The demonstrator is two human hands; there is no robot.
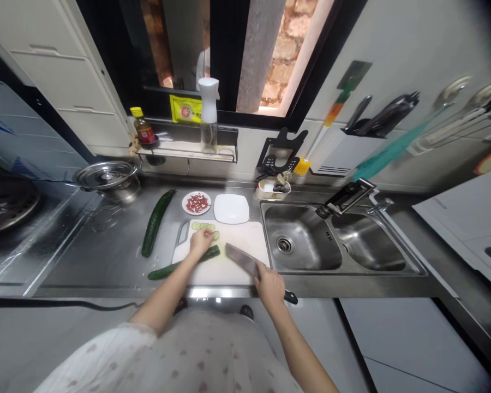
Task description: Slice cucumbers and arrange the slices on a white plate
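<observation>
My right hand is wrapped round the black handle of a kitchen knife, its broad blade angled over the white cutting board. Pinched in my left hand is a cucumber slice, above the board's left half. Several more cucumber slices lie in a row at the board's far left edge. A cut cucumber rests under my left wrist, its other end sticking out past the board. A whole cucumber lies on the steel counter to the left.
Behind the board stand a white plate of chopped red pieces and a white square plate. A double sink with a black faucet is at right. A lidded steel pot stands at back left. Above hangs a shelf with bottles.
</observation>
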